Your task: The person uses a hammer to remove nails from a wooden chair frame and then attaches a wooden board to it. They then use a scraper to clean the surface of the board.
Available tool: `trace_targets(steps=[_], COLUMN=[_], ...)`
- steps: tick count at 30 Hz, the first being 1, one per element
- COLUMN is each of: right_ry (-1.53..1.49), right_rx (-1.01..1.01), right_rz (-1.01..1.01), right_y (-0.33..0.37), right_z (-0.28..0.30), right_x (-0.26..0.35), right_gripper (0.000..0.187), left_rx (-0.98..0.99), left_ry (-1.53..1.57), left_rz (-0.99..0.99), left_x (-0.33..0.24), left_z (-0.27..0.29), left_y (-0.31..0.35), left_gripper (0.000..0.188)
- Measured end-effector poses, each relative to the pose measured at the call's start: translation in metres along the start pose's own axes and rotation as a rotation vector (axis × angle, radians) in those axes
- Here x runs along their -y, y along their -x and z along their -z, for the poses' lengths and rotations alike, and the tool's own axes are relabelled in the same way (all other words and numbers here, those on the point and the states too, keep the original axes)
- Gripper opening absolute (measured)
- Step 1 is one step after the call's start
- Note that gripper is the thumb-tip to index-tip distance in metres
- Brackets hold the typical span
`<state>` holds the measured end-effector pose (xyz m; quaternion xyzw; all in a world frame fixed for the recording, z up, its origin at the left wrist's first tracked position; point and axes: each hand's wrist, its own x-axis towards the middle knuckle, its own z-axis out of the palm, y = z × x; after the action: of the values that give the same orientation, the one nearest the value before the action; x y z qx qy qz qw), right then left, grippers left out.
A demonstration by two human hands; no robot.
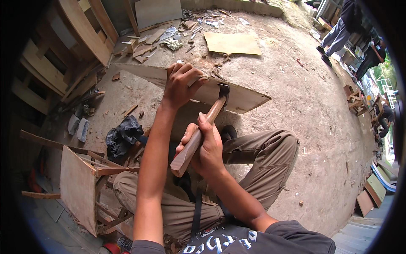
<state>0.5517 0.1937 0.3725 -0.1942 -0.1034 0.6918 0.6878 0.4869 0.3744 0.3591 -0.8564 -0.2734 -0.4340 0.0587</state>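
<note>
My right hand [206,148] is wrapped round the wooden handle of a hammer [211,111]. The hammer's dark metal head lies against or just in front of a wooden board [247,98], near its middle; whether they touch I cannot tell. Over the board's upper edge curls my left hand [181,82], its fingers gripping the board and its thumb along the near face. That board is held tilted in front of my bent knees, pale and dirty on the side toward me. No nail can be made out at the hammer head.
A wooden stool [80,190] lies tipped at left, near a black plastic bag [123,136]. Wood scraps [146,47] and a flat yellowish board [232,43] lie ahead. Wooden frames [84,29] lean at far left. Another person [338,31] stands at far right, near more stools [356,100].
</note>
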Motion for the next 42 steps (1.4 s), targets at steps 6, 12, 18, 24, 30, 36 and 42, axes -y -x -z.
trace_targets(steps=[6,12,18,24,30,36,42], right_ry=[0.127,0.579,1.479,1.473,1.642,1.370,1.214], right_rx=[0.125,-0.109,-0.351,-0.239,-0.256,-0.346,-0.388], right_rz=[-0.014,0.113,0.384,0.292,0.423,0.532,0.542], right_y=[0.000,-0.029,-0.021,-0.014,-0.007,-0.006,-0.001], right_z=[0.043,0.146,0.222,0.165,0.170,0.171,0.173], right_x=[-0.013,-0.049,-0.057,0.001,0.023,0.031,0.017], right_gripper=[0.024,0.016,0.026,0.028,0.027,0.027,0.025], left_rx=[0.021,0.003,0.022,0.004,-0.163,-0.804,-0.553], left_ry=[0.014,0.038,0.031,0.160,0.158,0.076,1.109], left_rz=[0.005,0.019,0.023,0.012,0.035,0.403,1.467], left_x=[0.002,0.004,0.007,0.010,0.016,0.016,0.058], left_z=[0.004,-0.001,-0.002,-0.003,-0.003,0.003,0.061], left_y=[0.005,-0.007,-0.013,-0.014,-0.010,0.038,0.057], left_gripper=[0.018,0.018,0.021,0.018,0.045,0.086,0.083])
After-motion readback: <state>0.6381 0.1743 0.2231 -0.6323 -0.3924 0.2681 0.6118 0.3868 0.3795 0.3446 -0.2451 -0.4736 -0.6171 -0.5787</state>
